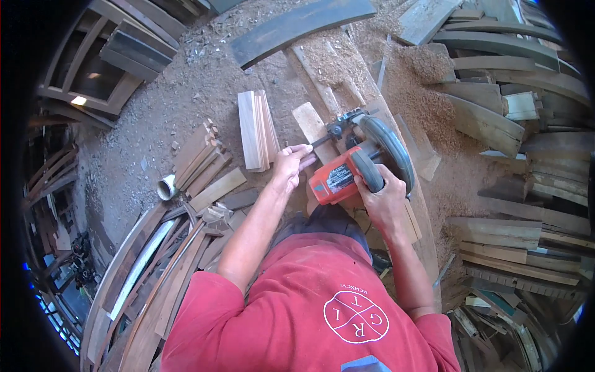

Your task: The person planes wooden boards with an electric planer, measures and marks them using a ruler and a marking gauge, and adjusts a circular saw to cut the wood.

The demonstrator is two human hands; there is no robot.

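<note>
My right hand (383,197) is wrapped round the black rear handle of a circular saw (342,178) with a red-orange motor housing and a dark round blade guard. The saw rests on a long wooden plank (401,186). My left hand (290,166) is closed, its thumb and fingers pinching a thin dark bar (321,141) that reaches to the front of the saw's base. A short pale board (310,127) lies under the front of the saw, beside that bar. The saw blade itself is hidden by the guard.
Thin wooden strips (257,130) lie to the left, near a bundle of short slats (204,158) and a white pipe end (167,186). A curved dark board (304,28) lies ahead. Stacked curved timbers (502,80) line the right, with sawdust (434,105) heaped beside the plank.
</note>
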